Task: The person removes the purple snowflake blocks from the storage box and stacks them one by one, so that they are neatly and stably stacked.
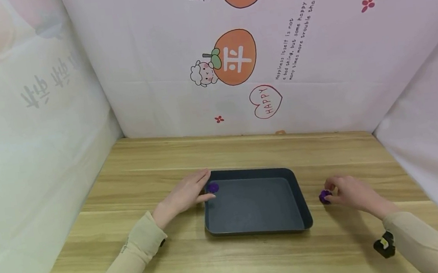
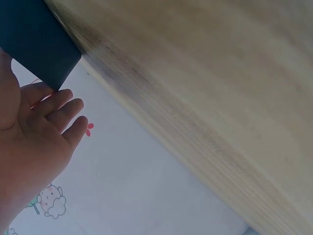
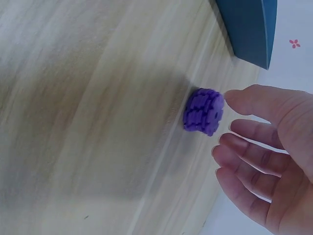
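Note:
A shallow dark grey baking tray [image 1: 259, 231] lies on the wooden table in the head view. My left hand [image 1: 186, 191] is at its far left corner, thumb and fingers spread apart at the rim. Between them, a small purple piece [image 1: 213, 187] sits inside the tray. In the left wrist view the fingers [image 2: 61, 105] bend loosely beside the tray's corner [image 2: 44, 44]. Right of the tray, my right hand [image 1: 350, 192] reaches to a purple toothed wheel [image 3: 203, 111] standing on the table. The thumb tip is right at the wheel, while the other fingers curve loosely short of it.
The wooden table [image 1: 259, 263] meets a white printed cloth wall [image 1: 153, 71] at the back. White cloth also hangs on the left [image 1: 31, 146] and right [image 1: 436, 105]. A black wrist device [image 1: 385, 245] shows by the right sleeve.

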Demonstrator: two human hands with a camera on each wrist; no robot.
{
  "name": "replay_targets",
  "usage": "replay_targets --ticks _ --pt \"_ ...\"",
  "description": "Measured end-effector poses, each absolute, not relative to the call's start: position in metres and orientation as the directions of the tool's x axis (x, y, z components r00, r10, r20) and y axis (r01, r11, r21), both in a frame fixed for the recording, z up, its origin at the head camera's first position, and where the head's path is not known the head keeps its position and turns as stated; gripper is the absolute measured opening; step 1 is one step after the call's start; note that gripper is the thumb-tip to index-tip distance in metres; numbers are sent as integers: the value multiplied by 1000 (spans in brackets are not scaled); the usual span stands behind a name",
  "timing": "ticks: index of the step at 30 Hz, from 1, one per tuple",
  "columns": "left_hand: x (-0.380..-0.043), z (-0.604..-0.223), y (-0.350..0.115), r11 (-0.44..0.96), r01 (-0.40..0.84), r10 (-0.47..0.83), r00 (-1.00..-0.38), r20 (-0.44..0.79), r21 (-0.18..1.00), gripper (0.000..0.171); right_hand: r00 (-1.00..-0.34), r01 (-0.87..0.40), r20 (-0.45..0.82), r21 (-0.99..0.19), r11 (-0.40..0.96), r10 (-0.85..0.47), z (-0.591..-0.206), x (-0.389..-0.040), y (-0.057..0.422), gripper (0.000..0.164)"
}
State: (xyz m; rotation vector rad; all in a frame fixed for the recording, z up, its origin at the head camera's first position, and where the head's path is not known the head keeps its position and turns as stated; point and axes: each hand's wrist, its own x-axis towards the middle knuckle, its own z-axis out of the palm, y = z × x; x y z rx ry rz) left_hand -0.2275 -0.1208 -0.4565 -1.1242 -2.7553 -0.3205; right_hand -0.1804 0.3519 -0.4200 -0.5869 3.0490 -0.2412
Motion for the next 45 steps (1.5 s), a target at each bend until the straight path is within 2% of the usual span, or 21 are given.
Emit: replay_targets --ticks 9,16,24,33,45 --pt "-227 -456 -122 702 700 671 -712 206 134 76 -897 -443 78 -134 887 -436 -410 -184 332 22" --pt "-228 -459 -122 697 708 678 -702 216 112 76 -877 -481 90 -112 870 -473 -404 -188 317 21" --pt "-230 -460 -123 704 703 676 -706 209 99 76 -870 -493 76 -140 859 -487 -399 -193 301 21" --pt "-229 -460 -122 710 696 674 -715 185 104 76 -827 -560 135 -116 820 -546 -404 -201 282 22" --pt "-232 -457 -122 712 696 674 -715 187 92 76 -807 -590 95 -132 796 -582 -407 -213 244 24"
